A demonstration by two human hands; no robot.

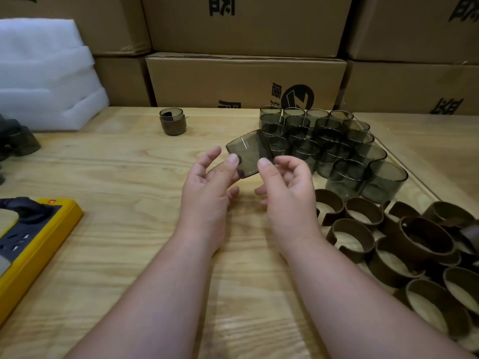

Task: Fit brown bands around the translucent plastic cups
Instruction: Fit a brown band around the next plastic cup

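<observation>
Barely begun: one banded cup (173,121) standing apart at the table's (129,164) far side; roughly twenty bare cups (334,149) clustered to the right, loose brown bands (404,244) heaped just before them; one smoky cup (248,154) raised, tilted, pinched between left hand (207,187) and right hand (285,187), apparently bandless; yellow power strip (28,244) well left, clear of the work.

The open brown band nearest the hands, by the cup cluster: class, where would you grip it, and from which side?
Probably pinch the brown band's curved wall from above, opposite its gap. It stands on edge, open top facing up, split ends pointing toward the person.
</observation>
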